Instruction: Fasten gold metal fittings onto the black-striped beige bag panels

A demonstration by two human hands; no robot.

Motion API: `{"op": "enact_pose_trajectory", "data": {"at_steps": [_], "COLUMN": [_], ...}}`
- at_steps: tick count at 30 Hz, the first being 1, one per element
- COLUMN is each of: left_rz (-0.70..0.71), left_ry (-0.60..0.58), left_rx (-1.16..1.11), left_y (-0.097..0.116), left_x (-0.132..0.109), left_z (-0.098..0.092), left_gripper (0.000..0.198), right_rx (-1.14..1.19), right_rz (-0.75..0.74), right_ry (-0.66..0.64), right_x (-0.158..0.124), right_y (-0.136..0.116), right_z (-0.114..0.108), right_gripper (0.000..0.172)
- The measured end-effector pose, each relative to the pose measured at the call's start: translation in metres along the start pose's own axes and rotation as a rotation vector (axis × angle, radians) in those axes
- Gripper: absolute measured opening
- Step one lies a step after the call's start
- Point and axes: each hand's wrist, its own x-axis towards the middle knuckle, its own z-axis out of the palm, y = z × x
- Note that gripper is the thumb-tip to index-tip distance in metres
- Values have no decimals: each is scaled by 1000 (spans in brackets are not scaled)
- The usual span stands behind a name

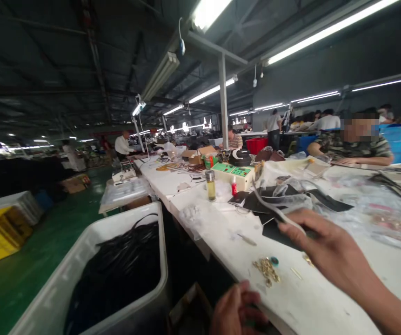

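Note:
My right hand (321,244) reaches over the white worktable (308,302) with its fingers closed on a thin pale strap (273,207) that curves up and away to the left. Dark flat leather pieces (277,230) lie just under and beyond that hand. My left hand (237,309) sits low at the table's front edge, fingers curled; what it holds, if anything, is hidden. Between the two hands lies a small heap of gold metal rings (266,270) beside a small teal round part (274,261).
A white bin (82,260) full of black straps stands left of the table. On the table farther back are a glass bottle of yellow liquid (210,184), a small red bottle (234,186), a green-topped device (233,174) and clear plastic bags (378,209). A person sits across at the right; others work behind.

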Motion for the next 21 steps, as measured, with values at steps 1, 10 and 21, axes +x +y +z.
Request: {"op": "enact_pose_trajectory", "data": {"at_steps": [1,10,21], "left_rz": [29,-310,-220], "left_ry": [-19,272,355], "left_rx": [-58,-210,-260], "left_y": [6,-6,-48], "left_x": [-7,-73,-55], "left_z": [1,-14,-39], "left_gripper": [80,40,16], "right_rx": [-31,-241,-54], "right_rz": [-175,-419,642], "right_ry": [-74,-392,-233], "right_x": [-27,-257,-161], "right_y": [-21,-34,72], "right_z": [2,88,35], "right_gripper": [19,53,35]}}
